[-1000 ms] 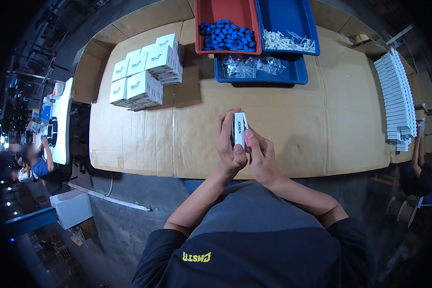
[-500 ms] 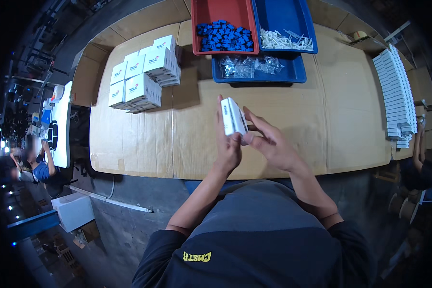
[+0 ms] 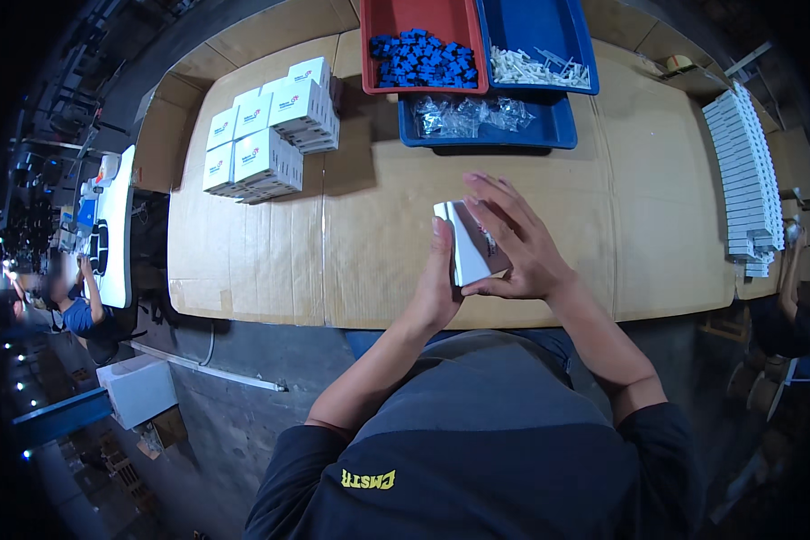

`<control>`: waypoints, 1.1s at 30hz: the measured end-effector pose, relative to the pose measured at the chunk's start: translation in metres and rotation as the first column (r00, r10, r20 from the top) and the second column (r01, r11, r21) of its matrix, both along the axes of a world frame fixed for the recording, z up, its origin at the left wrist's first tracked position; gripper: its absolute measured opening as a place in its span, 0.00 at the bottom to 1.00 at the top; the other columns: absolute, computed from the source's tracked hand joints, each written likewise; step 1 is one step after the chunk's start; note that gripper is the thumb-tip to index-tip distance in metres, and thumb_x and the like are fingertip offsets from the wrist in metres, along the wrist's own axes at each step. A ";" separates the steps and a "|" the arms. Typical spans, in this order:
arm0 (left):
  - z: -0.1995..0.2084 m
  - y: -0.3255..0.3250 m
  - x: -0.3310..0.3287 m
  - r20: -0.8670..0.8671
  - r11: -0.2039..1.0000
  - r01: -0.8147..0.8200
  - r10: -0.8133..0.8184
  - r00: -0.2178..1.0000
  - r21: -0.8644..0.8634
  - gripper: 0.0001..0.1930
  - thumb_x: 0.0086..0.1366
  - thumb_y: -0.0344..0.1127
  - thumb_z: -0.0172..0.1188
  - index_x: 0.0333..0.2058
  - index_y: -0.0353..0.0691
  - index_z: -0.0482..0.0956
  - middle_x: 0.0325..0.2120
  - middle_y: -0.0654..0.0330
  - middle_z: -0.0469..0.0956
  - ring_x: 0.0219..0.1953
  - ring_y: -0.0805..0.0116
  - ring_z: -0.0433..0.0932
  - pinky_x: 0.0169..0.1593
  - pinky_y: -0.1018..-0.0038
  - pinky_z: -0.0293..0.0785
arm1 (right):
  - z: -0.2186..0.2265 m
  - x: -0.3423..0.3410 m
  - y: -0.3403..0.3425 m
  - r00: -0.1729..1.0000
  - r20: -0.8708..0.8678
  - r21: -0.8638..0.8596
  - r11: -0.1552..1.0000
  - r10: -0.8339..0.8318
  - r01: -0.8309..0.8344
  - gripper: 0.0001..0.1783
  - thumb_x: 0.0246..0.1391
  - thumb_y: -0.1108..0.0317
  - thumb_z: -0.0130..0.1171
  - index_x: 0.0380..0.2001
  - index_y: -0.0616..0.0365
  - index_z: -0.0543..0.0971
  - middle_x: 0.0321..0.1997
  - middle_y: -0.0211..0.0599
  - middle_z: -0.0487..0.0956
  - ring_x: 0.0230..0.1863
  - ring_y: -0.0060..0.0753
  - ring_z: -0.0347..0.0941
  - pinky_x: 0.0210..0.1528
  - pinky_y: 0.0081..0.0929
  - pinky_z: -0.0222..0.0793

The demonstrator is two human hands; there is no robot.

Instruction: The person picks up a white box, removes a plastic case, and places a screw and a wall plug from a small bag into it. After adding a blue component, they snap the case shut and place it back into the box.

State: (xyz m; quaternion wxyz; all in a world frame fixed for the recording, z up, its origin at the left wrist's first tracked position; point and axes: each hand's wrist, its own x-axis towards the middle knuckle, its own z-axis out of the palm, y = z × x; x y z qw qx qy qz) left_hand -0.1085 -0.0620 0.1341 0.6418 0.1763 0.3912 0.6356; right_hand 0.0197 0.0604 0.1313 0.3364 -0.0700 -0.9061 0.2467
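Observation:
A small white cardboard box (image 3: 468, 247) is tilted between my two hands above the near middle of the table. My left hand (image 3: 435, 292) is closed along its left side, with the thumb on the edge and the other fingers hidden behind it. My right hand (image 3: 533, 256) grips the opposite side, its thumb at the lower corner and its fingers bent over the printed face. A narrow seam runs down the box near my left thumb.
Stacked white boxes (image 3: 265, 139) stand at the left. At the back are a red tray (image 3: 423, 16) of blue pieces, a blue tray (image 3: 531, 27) of white pieces and a lower blue tray (image 3: 486, 148) with clear bags. Flat white boxes (image 3: 742, 171) line the right side.
The white box has turned in my hands, bringing its printed face toward the right, and has come slightly nearer to me. My right hand has shifted from the edge onto that face.

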 end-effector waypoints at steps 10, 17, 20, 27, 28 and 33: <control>0.000 -0.003 0.001 0.086 0.999 0.000 0.004 0.996 -0.041 0.37 0.78 0.67 0.33 0.71 0.45 0.60 0.61 0.54 0.73 0.62 0.60 0.76 0.62 0.63 0.76 | -0.010 -0.008 -0.004 0.995 -0.095 0.068 0.998 0.024 -0.018 0.52 0.59 0.30 0.54 0.65 0.72 0.71 0.66 0.63 0.71 0.62 0.63 0.73 0.63 0.50 0.70; -0.027 0.002 0.009 -0.135 0.998 -0.041 0.047 0.990 0.042 0.39 0.79 0.66 0.35 0.74 0.40 0.55 0.67 0.53 0.63 0.71 0.59 0.61 0.73 0.62 0.57 | -0.025 -0.010 -0.001 0.977 -0.213 -0.284 0.957 -0.004 -0.058 0.57 0.65 0.24 0.36 0.70 0.74 0.64 0.71 0.67 0.67 0.70 0.66 0.67 0.69 0.49 0.66; -0.035 0.000 0.005 -0.427 0.983 -0.015 0.093 0.899 0.183 0.37 0.81 0.57 0.40 0.75 0.34 0.50 0.72 0.48 0.49 0.75 0.52 0.52 0.75 0.58 0.52 | -0.018 -0.013 -0.014 0.970 -0.231 -0.413 0.910 -0.078 -0.025 0.57 0.66 0.24 0.32 0.70 0.73 0.64 0.70 0.65 0.68 0.69 0.64 0.69 0.69 0.48 0.66; -0.021 0.011 0.008 -0.524 0.957 -0.134 0.254 0.813 0.256 0.37 0.79 0.46 0.52 0.76 0.37 0.46 0.68 0.51 0.61 0.68 0.58 0.66 0.69 0.62 0.63 | -0.018 -0.016 -0.029 0.971 -0.200 -0.715 0.697 -0.128 -0.056 0.50 0.71 0.29 0.31 0.72 0.68 0.63 0.77 0.57 0.59 0.79 0.52 0.53 0.77 0.42 0.50; -0.022 0.010 0.006 -0.419 0.958 -0.205 0.273 0.866 0.201 0.37 0.79 0.45 0.51 0.76 0.38 0.46 0.66 0.53 0.64 0.66 0.61 0.68 0.68 0.64 0.65 | -0.015 -0.015 -0.027 0.978 -0.182 -0.694 0.718 -0.099 -0.057 0.49 0.71 0.31 0.33 0.73 0.67 0.62 0.78 0.56 0.58 0.80 0.52 0.52 0.78 0.42 0.49; -0.020 0.014 -0.007 -0.269 0.941 -0.334 0.334 0.903 0.047 0.31 0.81 0.52 0.45 0.72 0.38 0.59 0.49 0.59 0.76 0.49 0.72 0.76 0.54 0.73 0.74 | -0.009 -0.007 -0.021 0.996 -0.078 -0.626 0.776 0.039 -0.079 0.40 0.58 0.63 0.59 0.72 0.66 0.64 0.77 0.53 0.61 0.78 0.51 0.57 0.78 0.42 0.52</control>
